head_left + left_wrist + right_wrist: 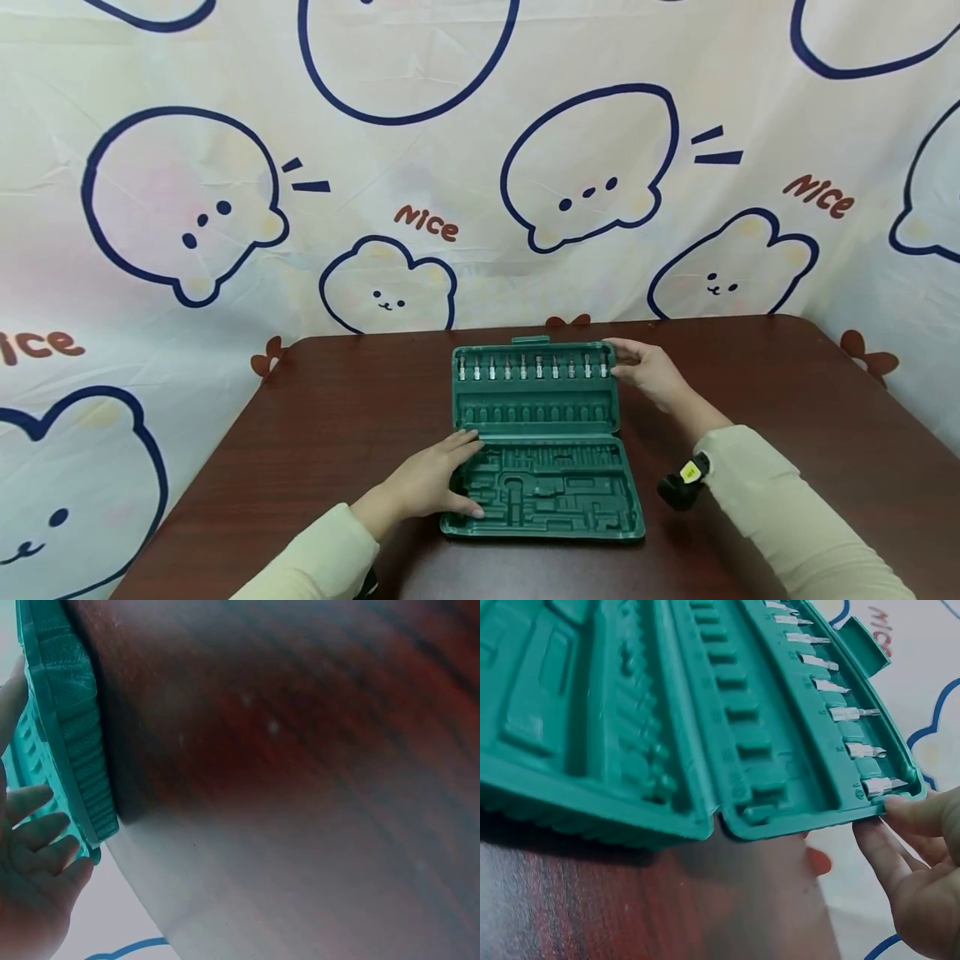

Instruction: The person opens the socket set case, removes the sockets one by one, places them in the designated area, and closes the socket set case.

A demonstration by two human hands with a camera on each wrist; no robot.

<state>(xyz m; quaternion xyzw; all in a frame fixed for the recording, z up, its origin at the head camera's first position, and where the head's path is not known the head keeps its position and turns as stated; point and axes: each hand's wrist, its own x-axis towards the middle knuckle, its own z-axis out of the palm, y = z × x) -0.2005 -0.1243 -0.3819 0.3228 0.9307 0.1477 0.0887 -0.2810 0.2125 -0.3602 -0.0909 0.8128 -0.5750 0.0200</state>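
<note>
A green plastic tool case lies unfolded, its moulded base flat and its lid raised at the back. Along the lid's far edge runs a row of silver screwdriver bits; the slots below them and the recesses in the base hold nothing. My left hand touches the left side of the base with fingers spread, its thumb over the near-left rim. At the lid's upper right corner my right hand pinches the edge, thumb inside beside the last bit and fingers behind.
The case stands on a dark reddish-brown table. A patterned cloth with cartoon outlines hangs behind it. A latch tab sticks up from the lid's far edge. A black strap device is on the right wrist.
</note>
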